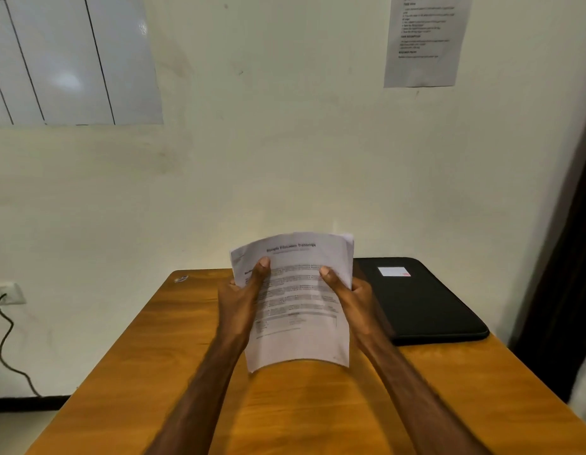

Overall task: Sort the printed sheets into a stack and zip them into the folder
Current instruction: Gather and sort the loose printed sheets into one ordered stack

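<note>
A stack of printed sheets (298,310) is held up above the wooden table (160,349), top page facing me with a printed title and text blocks. My left hand (242,297) grips the stack's left edge, thumb on the front. On the right edge, my right hand (347,297) grips the same way, thumb pressed on the page. The sheets bow slightly and their top corners are a little uneven. A black zip folder (426,307) with a small white label lies flat on the table's far right, just right of my right hand.
The table stands against a cream wall. A printed notice (423,41) and a whiteboard sheet (71,60) hang on the wall. A wall socket (6,293) with a dark cable is at the left. A dark curtain or door frame (570,257) runs down the right.
</note>
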Motion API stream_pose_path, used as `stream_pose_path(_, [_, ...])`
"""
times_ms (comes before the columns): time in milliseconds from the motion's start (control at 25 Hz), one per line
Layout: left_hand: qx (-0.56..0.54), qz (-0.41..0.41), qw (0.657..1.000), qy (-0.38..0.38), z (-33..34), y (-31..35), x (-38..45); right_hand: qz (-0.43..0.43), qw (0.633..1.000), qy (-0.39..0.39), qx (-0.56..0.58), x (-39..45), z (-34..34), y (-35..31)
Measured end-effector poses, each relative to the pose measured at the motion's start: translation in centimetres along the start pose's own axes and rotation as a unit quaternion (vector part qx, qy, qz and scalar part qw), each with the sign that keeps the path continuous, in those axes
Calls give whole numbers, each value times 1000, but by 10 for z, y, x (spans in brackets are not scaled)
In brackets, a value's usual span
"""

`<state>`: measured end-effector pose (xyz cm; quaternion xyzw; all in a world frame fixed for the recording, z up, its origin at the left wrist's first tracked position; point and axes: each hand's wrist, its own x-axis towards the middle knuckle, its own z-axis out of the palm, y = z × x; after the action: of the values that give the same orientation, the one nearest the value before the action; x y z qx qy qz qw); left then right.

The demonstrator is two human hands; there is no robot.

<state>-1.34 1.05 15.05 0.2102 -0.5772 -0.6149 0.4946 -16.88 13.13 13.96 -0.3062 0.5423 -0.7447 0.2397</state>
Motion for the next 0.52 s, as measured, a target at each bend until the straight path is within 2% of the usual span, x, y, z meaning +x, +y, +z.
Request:
stream_pose_path(120, [20, -22, 1000, 0, -4, -23, -12, 13, 1000, 24, 10, -5, -1, 22])
stream_pose_path(360, [12, -30, 999, -12, -8, -19, -5, 2, 999, 15, 46, 2, -4, 17])
stream_pose_path(520, [14, -68, 998, -4, -13, -41, -19, 29, 999, 28, 6, -5, -1, 38])
